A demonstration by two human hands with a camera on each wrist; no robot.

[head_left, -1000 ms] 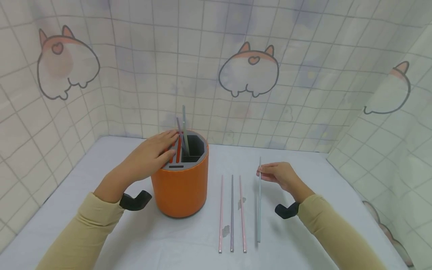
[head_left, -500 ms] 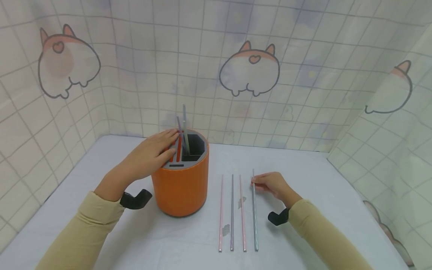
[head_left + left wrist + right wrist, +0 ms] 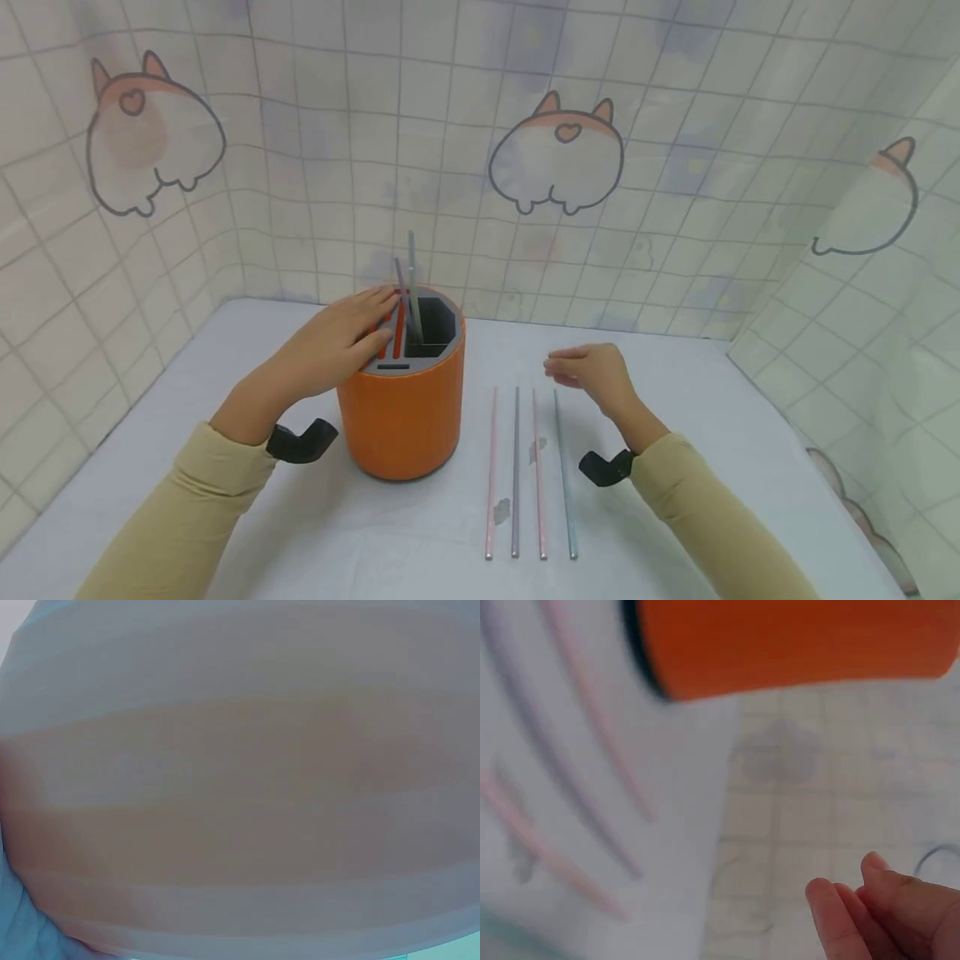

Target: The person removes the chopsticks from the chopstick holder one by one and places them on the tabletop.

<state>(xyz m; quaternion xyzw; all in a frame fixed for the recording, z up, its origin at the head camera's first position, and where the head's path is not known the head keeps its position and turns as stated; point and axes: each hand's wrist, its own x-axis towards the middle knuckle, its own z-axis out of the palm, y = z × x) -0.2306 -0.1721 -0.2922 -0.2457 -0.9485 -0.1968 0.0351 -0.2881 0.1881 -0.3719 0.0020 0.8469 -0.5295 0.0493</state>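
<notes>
My left hand (image 3: 341, 342) rests on the grey slotted top of an orange utensil holder (image 3: 401, 429), fingers spread over its left side. In the left wrist view the holder's wall (image 3: 247, 810) fills nearly everything, blurred. A pale blue chopstick (image 3: 411, 258) and a purple chopstick (image 3: 399, 271) stand leaning in its open compartment. Just beyond the far tip of a blue chopstick (image 3: 566, 475) is my right hand (image 3: 596, 375), holding nothing, its thumb and fingertips close together. Left of that chopstick lie a pink one (image 3: 539, 483), a purple one (image 3: 516, 475) and another pink one (image 3: 491, 475).
White cloth (image 3: 337, 542) covers the table, with small grey patches (image 3: 502, 511) near the chopsticks. A gridded curtain (image 3: 337, 167) printed with cartoon animals hangs behind the table and along both sides.
My right hand brought the blue chopstick left, laid it beside the other three and let go, then drew up and away past its far tip. The left hand has stayed on the holder.
</notes>
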